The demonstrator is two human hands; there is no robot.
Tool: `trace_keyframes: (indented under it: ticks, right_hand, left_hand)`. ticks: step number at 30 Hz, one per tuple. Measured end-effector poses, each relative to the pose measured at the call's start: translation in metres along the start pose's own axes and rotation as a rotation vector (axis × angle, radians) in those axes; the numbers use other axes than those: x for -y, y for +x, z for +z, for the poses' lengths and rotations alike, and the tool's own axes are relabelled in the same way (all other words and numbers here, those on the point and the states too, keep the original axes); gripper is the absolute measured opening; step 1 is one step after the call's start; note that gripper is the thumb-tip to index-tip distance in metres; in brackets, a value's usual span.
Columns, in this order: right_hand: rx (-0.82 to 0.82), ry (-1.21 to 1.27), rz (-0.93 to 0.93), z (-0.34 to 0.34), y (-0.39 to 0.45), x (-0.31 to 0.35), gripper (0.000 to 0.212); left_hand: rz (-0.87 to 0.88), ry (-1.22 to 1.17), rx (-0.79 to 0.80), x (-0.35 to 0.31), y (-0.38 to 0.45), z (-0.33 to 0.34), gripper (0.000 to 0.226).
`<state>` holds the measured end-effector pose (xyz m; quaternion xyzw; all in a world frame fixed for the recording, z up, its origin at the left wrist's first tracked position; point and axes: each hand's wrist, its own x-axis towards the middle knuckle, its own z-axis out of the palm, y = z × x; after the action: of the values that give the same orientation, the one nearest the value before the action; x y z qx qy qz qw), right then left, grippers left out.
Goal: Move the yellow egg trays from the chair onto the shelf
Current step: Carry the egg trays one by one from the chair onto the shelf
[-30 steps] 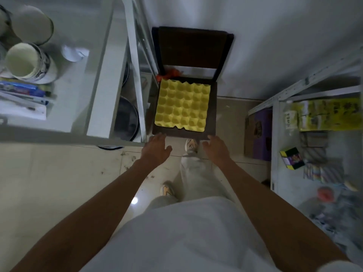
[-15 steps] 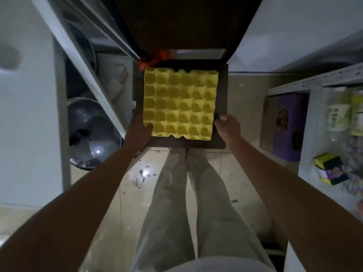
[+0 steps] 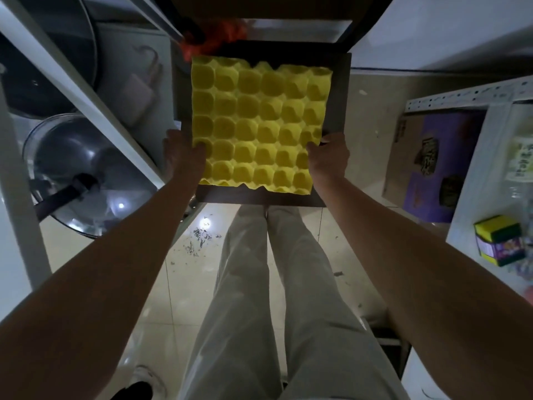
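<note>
the trays (image 3: 259, 125) sit on the chair (image 3: 336, 93) seat; our left hand (image 3: 184, 157) and right hand (image 3: 327, 158) clamp opposite side edges near the front. we judge them light, stiffish pulp that can flex or tear, so we'd grip low, under the whole stack

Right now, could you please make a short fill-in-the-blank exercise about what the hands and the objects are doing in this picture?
1. The egg trays are coloured ____.
2. The trays rest on the seat of a dark ____.
3. The left hand and the right hand hold the trays at opposite ____.
4. The glass pot lid lies on the person's ____ side.

Missing words: yellow; chair; sides; left
</note>
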<state>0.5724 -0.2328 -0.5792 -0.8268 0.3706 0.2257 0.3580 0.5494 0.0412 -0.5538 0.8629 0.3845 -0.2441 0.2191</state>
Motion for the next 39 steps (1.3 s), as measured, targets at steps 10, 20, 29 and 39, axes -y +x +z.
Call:
trace_keyframes:
  ticks: [10, 20, 29, 39]
  right_hand:
    - [-0.003, -0.153, -0.034, 0.000, 0.026, -0.004, 0.019]
    - [-0.086, -0.443, -0.108, -0.013, 0.014, 0.015, 0.024]
    - [-0.078, -0.376, -0.044, -0.024, -0.006, 0.018, 0.024]
    - [0.048, -0.198, -0.029, -0.025, -0.015, -0.001, 0.028]
  left_hand:
    - [0.115, 0.133, 0.041, 0.017, 0.021, 0.008, 0.027]
    - [0.117, 0.204, 0.039, 0.017, 0.005, -0.002, 0.029]
    - [-0.008, -0.138, 0.118, 0.005, -0.018, -0.015, 0.041]
    - [-0.050, -0.312, 0.084, 0.000, -0.028, -0.009, 0.035]
